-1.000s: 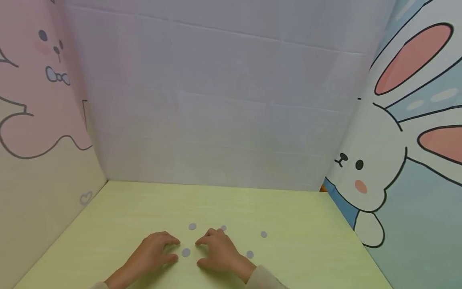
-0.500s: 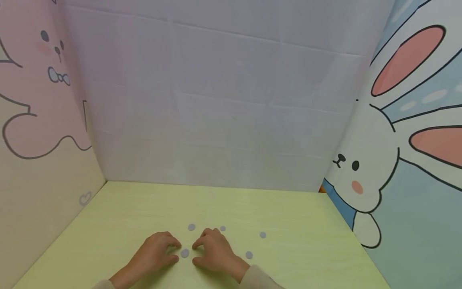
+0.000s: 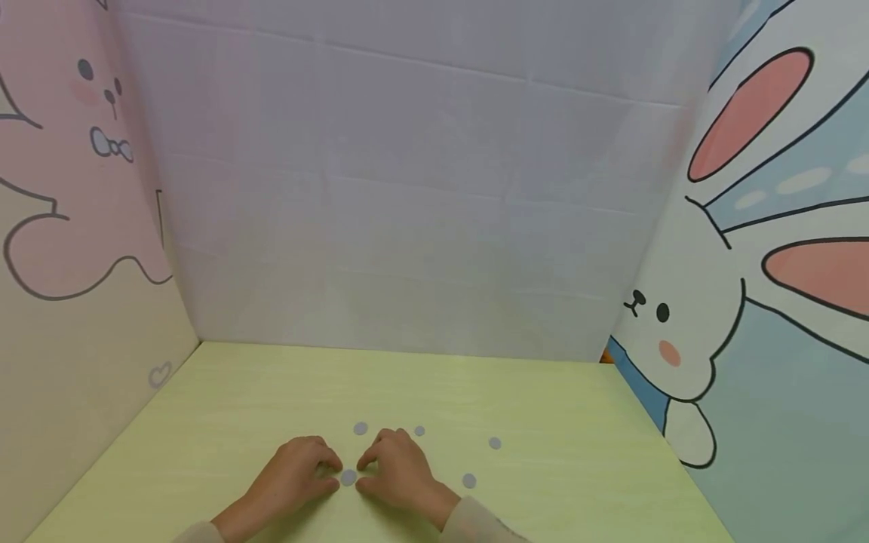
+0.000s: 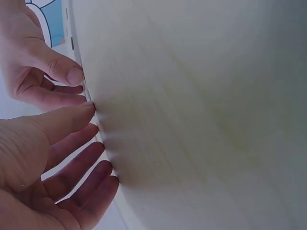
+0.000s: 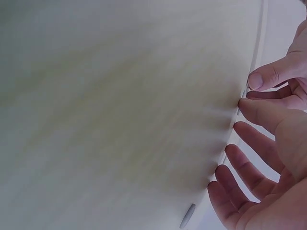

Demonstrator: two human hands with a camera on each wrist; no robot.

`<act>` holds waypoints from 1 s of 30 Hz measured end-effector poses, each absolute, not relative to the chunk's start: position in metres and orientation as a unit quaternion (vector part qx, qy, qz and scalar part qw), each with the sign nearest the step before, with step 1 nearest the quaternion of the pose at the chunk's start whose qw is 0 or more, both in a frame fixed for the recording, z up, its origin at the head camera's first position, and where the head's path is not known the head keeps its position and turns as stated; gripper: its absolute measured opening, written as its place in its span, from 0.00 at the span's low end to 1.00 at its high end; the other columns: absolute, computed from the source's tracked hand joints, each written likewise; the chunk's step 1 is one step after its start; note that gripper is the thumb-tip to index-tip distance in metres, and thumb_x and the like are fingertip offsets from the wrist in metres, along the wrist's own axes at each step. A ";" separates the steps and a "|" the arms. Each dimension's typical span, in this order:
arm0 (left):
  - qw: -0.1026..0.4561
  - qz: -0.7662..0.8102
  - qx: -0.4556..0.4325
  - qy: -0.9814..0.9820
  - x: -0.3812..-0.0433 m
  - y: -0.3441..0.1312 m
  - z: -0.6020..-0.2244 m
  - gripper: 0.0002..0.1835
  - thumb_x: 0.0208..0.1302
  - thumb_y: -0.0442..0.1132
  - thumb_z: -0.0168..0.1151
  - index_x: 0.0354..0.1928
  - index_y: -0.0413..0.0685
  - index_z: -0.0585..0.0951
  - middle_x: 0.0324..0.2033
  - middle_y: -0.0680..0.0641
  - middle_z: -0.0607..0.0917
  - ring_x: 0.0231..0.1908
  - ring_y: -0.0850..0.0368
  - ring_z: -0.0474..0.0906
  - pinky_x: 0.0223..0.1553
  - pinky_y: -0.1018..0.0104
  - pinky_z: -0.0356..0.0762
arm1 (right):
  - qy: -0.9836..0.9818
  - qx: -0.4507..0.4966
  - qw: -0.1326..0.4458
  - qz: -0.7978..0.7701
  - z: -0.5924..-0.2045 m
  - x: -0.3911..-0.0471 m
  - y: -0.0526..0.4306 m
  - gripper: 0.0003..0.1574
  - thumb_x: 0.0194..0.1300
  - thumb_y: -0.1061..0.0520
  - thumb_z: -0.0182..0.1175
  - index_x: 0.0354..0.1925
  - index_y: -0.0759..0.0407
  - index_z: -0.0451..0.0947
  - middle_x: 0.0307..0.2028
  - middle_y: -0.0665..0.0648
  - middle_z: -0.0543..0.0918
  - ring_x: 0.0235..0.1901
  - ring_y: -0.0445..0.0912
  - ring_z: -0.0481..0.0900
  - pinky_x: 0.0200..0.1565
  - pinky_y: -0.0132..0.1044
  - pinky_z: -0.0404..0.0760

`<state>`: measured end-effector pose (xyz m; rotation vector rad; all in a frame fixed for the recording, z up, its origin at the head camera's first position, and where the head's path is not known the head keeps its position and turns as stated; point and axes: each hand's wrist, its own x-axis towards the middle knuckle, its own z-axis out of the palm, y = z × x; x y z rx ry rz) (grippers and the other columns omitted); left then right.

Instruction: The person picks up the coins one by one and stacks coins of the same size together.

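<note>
A flat grey disc (image 3: 348, 477) lies on the pale yellow-green tabletop (image 3: 543, 407) between my two hands in the head view. On its left is my left hand (image 3: 292, 469), thumb and fingers spread apart and bent toward the disc. Facing it from the right, my right hand (image 3: 399, 469) has its thumb and index fingertip right at the disc's edge. The left wrist view has the fingertips (image 4: 114, 178) of my left hand down at the table surface, nothing in the palm. Likewise, fingertips (image 5: 211, 184) of my right hand meet the surface in the right wrist view.
Beyond the hands lie more grey discs: one at the far left (image 3: 360, 428), a smaller disc (image 3: 419, 431) behind the right hand, and two to the right, a far disc (image 3: 495, 443) and a near disc (image 3: 469, 480). A white backdrop (image 3: 407, 188) and rabbit-printed side panel (image 3: 692, 302) border the table.
My right hand has moved left toward the disc, narrowing the gap between the hands. My left hand has edged slightly right, and its thumb and index finger have drawn closer together.
</note>
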<state>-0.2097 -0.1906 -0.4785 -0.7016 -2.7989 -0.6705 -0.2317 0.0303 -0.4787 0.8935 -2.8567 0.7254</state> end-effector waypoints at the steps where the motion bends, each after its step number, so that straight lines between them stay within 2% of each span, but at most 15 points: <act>1: 0.091 -0.227 -0.237 -0.940 -0.210 -0.190 -0.479 0.09 0.51 0.40 0.85 0.33 0.57 0.92 0.32 0.66 0.86 0.36 0.65 0.82 0.43 0.61 0.82 | -0.927 0.289 0.032 0.237 -0.479 -0.232 0.030 0.10 0.56 0.50 0.81 0.38 0.45 0.94 0.35 0.41 0.81 0.34 0.34 0.66 0.34 0.25 0.65; 14: 0.083 -0.241 -0.235 -0.938 -0.213 -0.190 -0.479 0.08 0.51 0.40 0.85 0.32 0.57 0.92 0.31 0.64 0.88 0.35 0.64 0.84 0.39 0.66 0.83 | -0.928 0.282 0.037 0.240 -0.479 -0.231 0.024 0.06 0.57 0.51 0.81 0.35 0.44 0.95 0.34 0.42 0.82 0.31 0.35 0.65 0.32 0.26 0.66; 25: 0.097 -0.236 -0.240 -0.937 -0.218 -0.190 -0.495 0.07 0.52 0.42 0.85 0.31 0.60 0.92 0.30 0.65 0.88 0.35 0.64 0.84 0.40 0.62 0.85 | -0.933 0.266 0.032 0.240 -0.489 -0.236 0.019 0.04 0.56 0.50 0.82 0.31 0.41 0.94 0.33 0.41 0.82 0.32 0.34 0.65 0.32 0.25 0.66; 30: 0.102 -0.240 -0.242 -0.935 -0.221 -0.191 -0.503 0.07 0.53 0.43 0.84 0.30 0.62 0.92 0.30 0.66 0.86 0.34 0.65 0.82 0.40 0.64 0.83 | -0.932 0.265 0.032 0.243 -0.494 -0.237 0.015 0.05 0.56 0.52 0.82 0.30 0.42 0.94 0.32 0.41 0.82 0.33 0.34 0.66 0.33 0.25 0.66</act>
